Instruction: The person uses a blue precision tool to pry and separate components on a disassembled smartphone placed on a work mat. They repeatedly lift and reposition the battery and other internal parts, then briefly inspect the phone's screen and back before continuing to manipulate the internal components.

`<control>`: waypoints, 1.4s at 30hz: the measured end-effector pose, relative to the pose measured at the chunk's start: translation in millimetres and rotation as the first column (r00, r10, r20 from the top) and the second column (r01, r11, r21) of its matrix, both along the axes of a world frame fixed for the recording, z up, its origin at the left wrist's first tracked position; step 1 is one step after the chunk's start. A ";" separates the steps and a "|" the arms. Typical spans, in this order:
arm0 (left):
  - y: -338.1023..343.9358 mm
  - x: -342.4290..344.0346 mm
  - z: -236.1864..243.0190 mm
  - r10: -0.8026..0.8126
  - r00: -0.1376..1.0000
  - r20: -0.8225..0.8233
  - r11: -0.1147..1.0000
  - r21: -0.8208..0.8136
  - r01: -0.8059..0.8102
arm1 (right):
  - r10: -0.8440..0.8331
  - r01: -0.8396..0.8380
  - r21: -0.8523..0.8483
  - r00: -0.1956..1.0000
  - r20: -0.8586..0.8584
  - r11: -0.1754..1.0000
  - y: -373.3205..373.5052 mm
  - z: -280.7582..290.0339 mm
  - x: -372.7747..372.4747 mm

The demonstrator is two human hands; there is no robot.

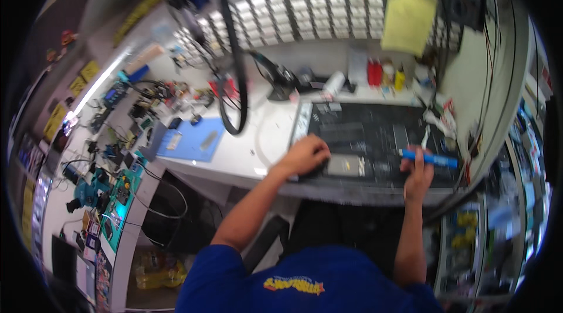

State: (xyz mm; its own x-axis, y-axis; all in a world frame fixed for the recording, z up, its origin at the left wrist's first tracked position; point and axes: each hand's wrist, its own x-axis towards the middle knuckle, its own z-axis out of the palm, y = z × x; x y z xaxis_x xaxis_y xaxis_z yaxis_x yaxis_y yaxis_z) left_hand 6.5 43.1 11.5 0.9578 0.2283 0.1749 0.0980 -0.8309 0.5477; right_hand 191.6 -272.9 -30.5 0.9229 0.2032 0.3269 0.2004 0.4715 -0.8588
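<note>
My right hand [416, 177] is closed round a thick blue cylindrical tool [441, 160], held level above the right part of a black work mat [375, 116]. At the mat's near left edge, my left hand [306, 154] has its fingers curled down. Something dark shows under those fingers, but blur hides what it is. Just right of the left hand lies a flat grey rectangular panel [345, 165] with small yellowish marks at one end. Farther back on the mat are a dark flat slab [340, 132] and a small dark plate [400, 137].
A blue mat [196, 140] with small parts lies to the left. Behind stand a black stand [284, 83], red bottles [374, 72] and rows of small drawers [305, 14]. A black looped arm [237, 78] hangs over the bench. A teal microscope [88, 191] stands far left.
</note>
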 end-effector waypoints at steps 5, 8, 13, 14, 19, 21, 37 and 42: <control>-15.0 -23.2 -20.0 0.026 0.983 0.179 0.999 0.028 -0.031 | 0.163 -0.163 -0.002 0.984 0.077 0.987 10.4 24.1 -32.8; -24.4 -27.1 -18.9 0.100 0.982 0.163 0.994 0.019 -0.104 | 0.325 -0.309 -0.143 0.940 0.108 0.940 47.1 50.3 -52.6; -27.6 -25.7 -15.8 0.139 0.980 0.142 0.990 0.011 -0.142 | 0.456 -0.362 -0.465 0.884 0.103 0.808 114.5 64.9 -54.0; -27.1 -25.4 -16.9 0.143 0.979 0.148 0.990 -0.005 -0.144 | 0.467 -0.359 -0.491 0.877 0.114 0.794 125.2 63.8 -51.4; -22.4 -24.6 -21.6 0.150 0.975 0.167 0.989 -0.028 -0.147 | 0.493 -0.345 -0.622 0.867 0.076 0.703 151.6 64.2 -41.8; -21.6 -24.2 -21.9 0.154 0.975 0.163 0.988 -0.045 -0.149 | 0.520 -0.365 -0.617 0.850 0.085 0.697 154.0 67.6 -40.5; -21.4 -25.2 -22.1 0.157 0.966 0.207 0.987 -0.061 -0.147 | 0.526 -0.327 -0.668 0.843 0.113 0.668 160.3 64.7 -44.1; -21.6 -25.4 -20.5 0.155 0.966 0.205 0.988 -0.051 -0.148 | 0.537 -0.278 -0.704 0.826 0.173 0.654 162.3 67.6 -44.1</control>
